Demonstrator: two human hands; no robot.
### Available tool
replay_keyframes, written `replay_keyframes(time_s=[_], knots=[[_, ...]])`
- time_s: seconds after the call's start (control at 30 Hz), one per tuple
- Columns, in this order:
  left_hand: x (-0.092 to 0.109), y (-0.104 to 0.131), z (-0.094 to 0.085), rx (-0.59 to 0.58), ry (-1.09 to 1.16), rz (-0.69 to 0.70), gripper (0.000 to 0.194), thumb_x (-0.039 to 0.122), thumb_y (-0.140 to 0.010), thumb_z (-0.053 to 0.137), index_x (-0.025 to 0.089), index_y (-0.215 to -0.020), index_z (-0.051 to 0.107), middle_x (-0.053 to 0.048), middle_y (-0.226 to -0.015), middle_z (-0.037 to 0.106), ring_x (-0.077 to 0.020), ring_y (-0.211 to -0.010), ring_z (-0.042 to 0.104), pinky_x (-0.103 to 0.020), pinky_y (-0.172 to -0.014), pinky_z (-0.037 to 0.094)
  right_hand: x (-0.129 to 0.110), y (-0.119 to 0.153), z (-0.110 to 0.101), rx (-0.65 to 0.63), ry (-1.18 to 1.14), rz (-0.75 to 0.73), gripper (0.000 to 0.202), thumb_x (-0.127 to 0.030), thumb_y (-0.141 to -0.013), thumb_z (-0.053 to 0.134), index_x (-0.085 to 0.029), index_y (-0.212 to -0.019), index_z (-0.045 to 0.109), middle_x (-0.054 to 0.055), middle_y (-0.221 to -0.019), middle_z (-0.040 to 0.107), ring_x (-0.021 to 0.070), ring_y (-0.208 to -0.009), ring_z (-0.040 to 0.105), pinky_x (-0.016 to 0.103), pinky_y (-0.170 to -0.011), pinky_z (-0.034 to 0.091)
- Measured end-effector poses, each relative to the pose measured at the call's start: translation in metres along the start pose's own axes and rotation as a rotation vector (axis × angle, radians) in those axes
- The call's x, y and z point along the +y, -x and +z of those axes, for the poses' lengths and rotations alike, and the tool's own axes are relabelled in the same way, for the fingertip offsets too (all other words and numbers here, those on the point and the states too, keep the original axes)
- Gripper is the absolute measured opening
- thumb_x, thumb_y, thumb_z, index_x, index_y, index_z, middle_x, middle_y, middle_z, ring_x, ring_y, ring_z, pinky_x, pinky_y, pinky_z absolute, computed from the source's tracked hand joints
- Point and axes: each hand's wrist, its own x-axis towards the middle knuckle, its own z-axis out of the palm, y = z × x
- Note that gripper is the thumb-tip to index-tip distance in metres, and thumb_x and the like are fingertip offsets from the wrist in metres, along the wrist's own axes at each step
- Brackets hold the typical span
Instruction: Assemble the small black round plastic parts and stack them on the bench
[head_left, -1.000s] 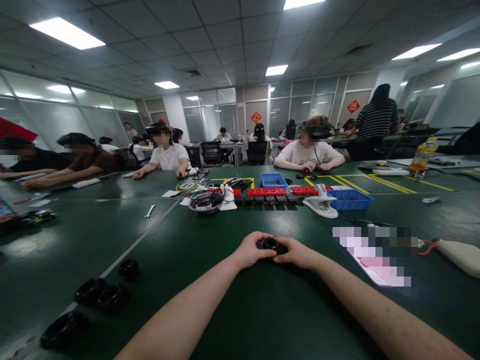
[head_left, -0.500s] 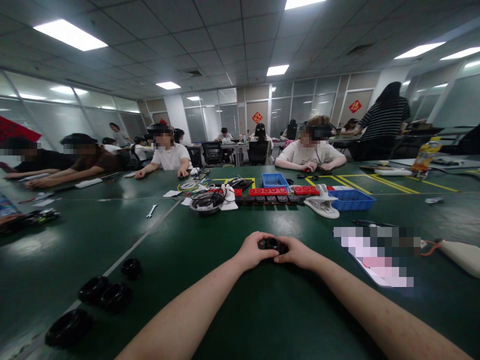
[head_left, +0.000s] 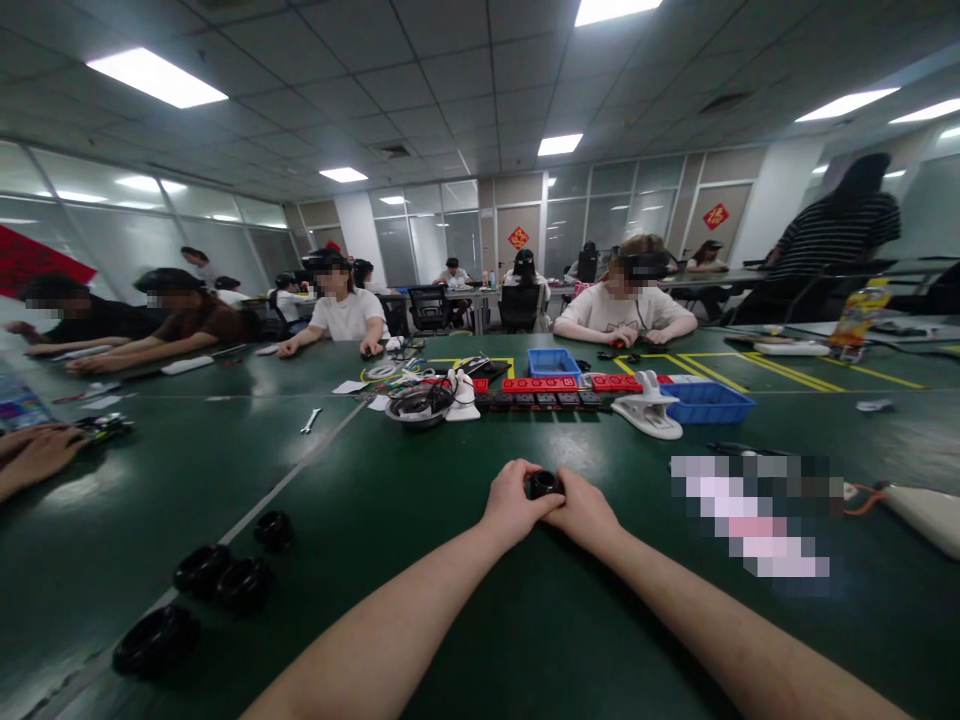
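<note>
In front of me, over the green table, a small glossy black ring-shaped piece (head_left: 545, 482) with a round hole on top sits between my hands. My left hand (head_left: 516, 505) is closed round it, thumb across the near side and fingers round the far side. Against its right side is my right hand (head_left: 586, 508), curled in close, with most of its fingers hidden. To the left on the table lie several larger black rings, among them a near one (head_left: 156, 640) and a small far one (head_left: 274, 530).
Ahead stand a long red-and-black strip (head_left: 538, 385), a bowl of cables (head_left: 418, 405), a white clamp (head_left: 649, 405) and a blue tray (head_left: 709, 402). A wrench (head_left: 310, 420) lies left. On the right are a blurred-out flat object (head_left: 750, 520) and a bottle (head_left: 859, 320). Other people sit around.
My right hand has drawn in closer to my left hand around the black ring. The view has shifted slightly, and a co-worker's hand shows more at the left edge.
</note>
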Motion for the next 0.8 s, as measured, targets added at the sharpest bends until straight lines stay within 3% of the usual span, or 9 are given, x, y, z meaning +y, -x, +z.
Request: replay_keyframes(time_s=[0.13,0.33,0.53,0.8], knots=[[0.002,0.000,-0.004,-0.020,0.002,0.013,0.036,0.031,-0.059,0.066,0.018,-0.089,0.052,-0.002,-0.087,0.051,-0.0172,-0.083,0.048,-0.028,-0.071,0.038,-0.004,0.003,-0.004,-0.010,-0.024,-0.038,0.028,-0.033,-0.062,0.059,-0.016,-0.083,0.050,0.005,-0.079,0.057,0.0176,-0.069,0.052,0.024,-0.056,0.032],[-0.001,-0.003,-0.016,-0.171,0.117,0.080,0.035,0.028,-0.060,0.066,0.018,-0.091,0.055,-0.002,-0.089,0.052,-0.0152,-0.080,0.050,-0.025,-0.069,0.040,0.012,-0.003,-0.015,-0.216,-0.363,-0.236,0.057,-0.032,-0.060,0.064,-0.019,-0.112,0.044,0.006,-0.103,0.056,0.0228,-0.092,0.052,0.034,-0.077,0.038],[-0.012,-0.009,-0.016,-0.255,0.202,0.090,0.043,0.031,-0.058,0.067,0.018,-0.097,0.056,-0.004,-0.093,0.055,-0.0152,-0.079,0.051,-0.027,-0.070,0.040,0.018,-0.006,-0.020,-0.366,-0.542,-0.302,0.047,-0.026,-0.064,0.061,-0.016,-0.108,0.050,0.006,-0.103,0.057,0.0226,-0.093,0.052,0.035,-0.082,0.038],[-0.014,-0.011,-0.015,-0.288,0.239,0.088,0.042,0.032,-0.058,0.068,0.018,-0.096,0.057,-0.005,-0.094,0.055,-0.0165,-0.082,0.052,-0.028,-0.074,0.041,0.016,-0.008,-0.030,-0.500,-0.564,-0.238,0.046,-0.024,-0.064,0.060,-0.017,-0.108,0.050,0.003,-0.099,0.059,0.0212,-0.088,0.054,0.034,-0.079,0.040]])
